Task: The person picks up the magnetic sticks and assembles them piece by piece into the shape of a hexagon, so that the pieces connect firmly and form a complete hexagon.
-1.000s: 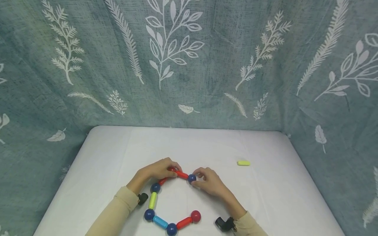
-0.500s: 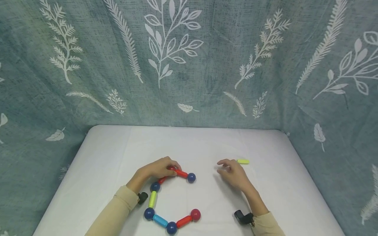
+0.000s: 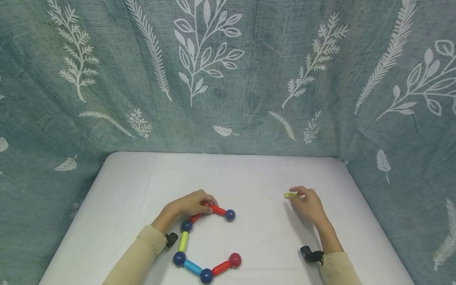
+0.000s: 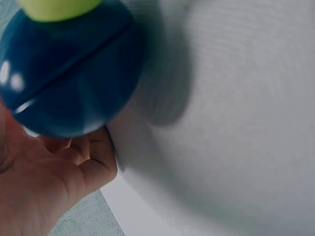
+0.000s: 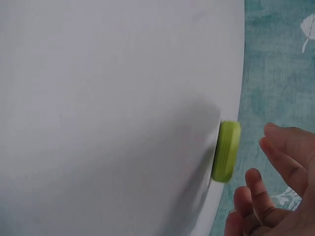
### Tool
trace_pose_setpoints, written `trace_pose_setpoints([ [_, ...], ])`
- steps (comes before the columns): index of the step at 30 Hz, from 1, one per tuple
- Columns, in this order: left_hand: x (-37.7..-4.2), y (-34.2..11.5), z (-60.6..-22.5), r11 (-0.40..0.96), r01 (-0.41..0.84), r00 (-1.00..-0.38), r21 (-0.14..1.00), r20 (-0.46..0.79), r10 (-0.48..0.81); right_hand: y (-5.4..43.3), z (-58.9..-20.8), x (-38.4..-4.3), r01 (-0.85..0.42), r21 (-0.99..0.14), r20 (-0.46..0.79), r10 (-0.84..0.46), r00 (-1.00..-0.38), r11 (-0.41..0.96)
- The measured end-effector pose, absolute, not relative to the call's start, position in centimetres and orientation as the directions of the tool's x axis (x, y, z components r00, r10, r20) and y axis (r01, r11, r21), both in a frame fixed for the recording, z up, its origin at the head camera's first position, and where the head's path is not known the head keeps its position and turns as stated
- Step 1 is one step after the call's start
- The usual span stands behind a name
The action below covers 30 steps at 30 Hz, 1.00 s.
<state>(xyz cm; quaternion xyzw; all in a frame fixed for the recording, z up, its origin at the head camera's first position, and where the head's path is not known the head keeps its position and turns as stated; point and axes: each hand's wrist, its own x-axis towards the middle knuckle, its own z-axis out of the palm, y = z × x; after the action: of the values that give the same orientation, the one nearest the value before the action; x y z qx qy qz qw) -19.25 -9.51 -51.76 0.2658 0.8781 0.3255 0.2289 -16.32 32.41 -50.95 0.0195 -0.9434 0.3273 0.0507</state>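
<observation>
My left hand grips the red ball at the top of a C-shaped chain of balls and rods, partly covering it. From that ball, a red rod leads to a dark blue ball at the chain's upper free end. My right hand is at the loose yellow-green rod, its thumb and fingers parted about it. In the right wrist view, a gap shows between the fingertips and the ribbed rod. A blue ball hides part of the left hand in the left wrist view.
The chain's lower part has a yellow-green rod, a light blue rod, a red rod and a red end ball. A patterned green curtain hangs behind the white table.
My right hand has let go of the blue end ball and moved right to the loose yellow-green rod. My left hand has stayed on the red ball.
</observation>
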Motion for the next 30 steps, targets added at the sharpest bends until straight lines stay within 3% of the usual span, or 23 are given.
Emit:
trace_pose_setpoints([
  [14, -19.1, -9.6, -51.7, 0.653, 0.300, -0.759, 0.695, -0.241, 0.605, 33.2, -51.6, -17.7, 0.097, -0.572, -0.081, 0.062, -0.995, 0.814],
  [20, -19.1, -9.6, -51.5, 0.648, 0.298, -0.758, 0.701, -0.238, 0.607, 32.9, -51.5, -17.6, 0.093, -0.544, -0.075, 0.061, -0.995, 0.834],
  [30, -19.2, -9.5, -51.5, 0.652, 0.287, -0.759, 0.702, -0.248, 0.602, 30.9, -50.9, -15.8, 0.015, -0.617, -0.057, -0.026, -0.998, 0.787],
])
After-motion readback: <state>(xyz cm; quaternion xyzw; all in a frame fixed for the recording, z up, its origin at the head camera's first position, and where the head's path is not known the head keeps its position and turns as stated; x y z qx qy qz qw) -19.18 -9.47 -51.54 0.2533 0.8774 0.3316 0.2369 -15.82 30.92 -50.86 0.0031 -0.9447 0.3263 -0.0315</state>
